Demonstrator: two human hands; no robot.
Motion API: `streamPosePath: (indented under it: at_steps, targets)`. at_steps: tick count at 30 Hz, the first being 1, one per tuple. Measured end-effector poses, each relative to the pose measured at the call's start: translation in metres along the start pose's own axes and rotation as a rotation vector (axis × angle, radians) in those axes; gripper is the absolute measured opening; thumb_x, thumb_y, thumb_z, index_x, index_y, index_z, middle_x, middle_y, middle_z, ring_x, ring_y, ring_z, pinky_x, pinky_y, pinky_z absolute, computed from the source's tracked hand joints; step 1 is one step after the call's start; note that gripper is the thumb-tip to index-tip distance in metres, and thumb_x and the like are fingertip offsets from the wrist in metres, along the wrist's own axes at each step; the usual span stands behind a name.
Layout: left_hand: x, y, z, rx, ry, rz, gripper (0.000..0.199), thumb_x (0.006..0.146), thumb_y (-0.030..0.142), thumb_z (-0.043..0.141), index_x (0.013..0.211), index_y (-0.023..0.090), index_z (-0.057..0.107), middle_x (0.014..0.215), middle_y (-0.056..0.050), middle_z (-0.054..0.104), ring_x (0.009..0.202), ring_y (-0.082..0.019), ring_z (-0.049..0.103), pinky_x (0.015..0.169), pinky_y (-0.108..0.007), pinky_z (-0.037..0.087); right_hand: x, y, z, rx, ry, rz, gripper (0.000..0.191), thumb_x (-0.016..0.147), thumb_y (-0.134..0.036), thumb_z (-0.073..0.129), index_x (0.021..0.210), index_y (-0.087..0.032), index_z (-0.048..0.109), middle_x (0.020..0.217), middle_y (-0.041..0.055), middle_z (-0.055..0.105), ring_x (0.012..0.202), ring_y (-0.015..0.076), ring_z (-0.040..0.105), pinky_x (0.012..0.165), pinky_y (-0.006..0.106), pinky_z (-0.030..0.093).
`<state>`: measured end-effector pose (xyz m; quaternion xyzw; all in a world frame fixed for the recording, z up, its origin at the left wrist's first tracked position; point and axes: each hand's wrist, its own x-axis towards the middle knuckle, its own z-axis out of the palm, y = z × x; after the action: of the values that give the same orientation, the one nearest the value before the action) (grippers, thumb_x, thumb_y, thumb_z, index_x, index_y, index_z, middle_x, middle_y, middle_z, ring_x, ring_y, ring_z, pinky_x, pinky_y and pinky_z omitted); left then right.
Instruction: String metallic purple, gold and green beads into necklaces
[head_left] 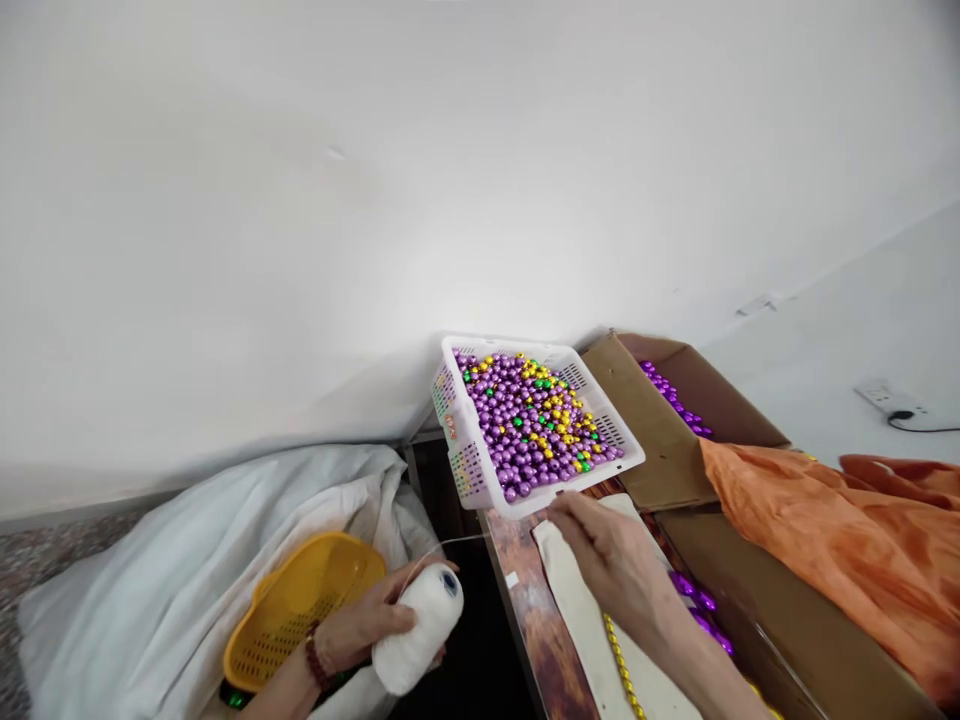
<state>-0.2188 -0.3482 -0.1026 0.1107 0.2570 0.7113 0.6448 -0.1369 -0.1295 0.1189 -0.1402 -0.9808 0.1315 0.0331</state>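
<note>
My left hand (375, 622) is wrapped round a large white spool of thread (421, 625), tilted beside the table's left edge. A thin thread runs from the spool rightward to my right hand (589, 535), whose fingers are pinched together just below the front rim of a white basket; what lies between the fingertips is too small to make out clearly. Purple, gold and green beads (525, 420) fill the white basket (491, 470). Below my right forearm, a strand of gold beads (619, 660) lies on a pale cloth (574, 620).
A yellow basket (304, 600) rests on white sacks (172, 580) at left. At right stand a cardboard box (660, 460) with purple beads, another open box (765, 590) and orange cloth (847, 540). The wooden table (540, 610) meets a dark gap at its left edge.
</note>
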Motion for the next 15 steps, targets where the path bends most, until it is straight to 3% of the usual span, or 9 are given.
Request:
streamPosePath:
  at_steps: [2, 5, 11, 15]
  targets:
    - [-0.003, -0.010, -0.002, -0.041, -0.072, -0.045, 0.081, 0.058, 0.055, 0.089, 0.128, 0.024, 0.064, 0.101, -0.006, 0.067, 0.077, -0.021, 0.068, 0.071, -0.032, 0.056, 0.017, -0.006, -0.007, -0.008, 0.112, -0.045, 0.028, 0.101, -0.032, 0.042, 0.080, -0.020, 0.056, 0.067, -0.0005, 0.061, 0.057, 0.0138, 0.057, 0.056, 0.023, 0.039]
    - [-0.007, -0.032, -0.007, -0.085, -0.081, -0.120, 0.078, 0.057, 0.052, 0.090, 0.124, 0.020, 0.066, 0.095, -0.007, 0.067, 0.077, -0.020, 0.067, 0.071, -0.032, 0.056, 0.036, -0.013, -0.018, -0.053, 0.283, -0.125, 0.022, 0.100, -0.031, 0.048, 0.084, -0.020, 0.060, 0.070, -0.0002, 0.064, 0.059, 0.0134, 0.059, 0.057, 0.022, 0.041]
    - [-0.008, -0.079, -0.023, 0.008, -0.016, -0.247, 0.063, 0.053, 0.044, 0.092, 0.106, 0.020, 0.071, 0.087, -0.003, 0.064, 0.072, -0.015, 0.060, 0.065, -0.026, 0.050, 0.062, -0.015, -0.043, -0.140, 0.458, -0.166, 0.017, 0.095, -0.029, 0.057, 0.086, -0.018, 0.065, 0.071, 0.0004, 0.066, 0.058, 0.0129, 0.057, 0.055, 0.022, 0.041]
    - [-0.008, -0.105, -0.032, 0.019, 0.076, -0.273, 0.055, 0.049, 0.047, 0.092, 0.098, 0.028, 0.074, 0.082, 0.001, 0.064, 0.069, -0.015, 0.057, 0.060, -0.026, 0.049, 0.078, -0.013, -0.065, -0.227, 0.649, -0.136, 0.014, 0.091, -0.023, 0.058, 0.087, -0.016, 0.070, 0.071, 0.0007, 0.065, 0.060, 0.0116, 0.054, 0.056, 0.024, 0.036]
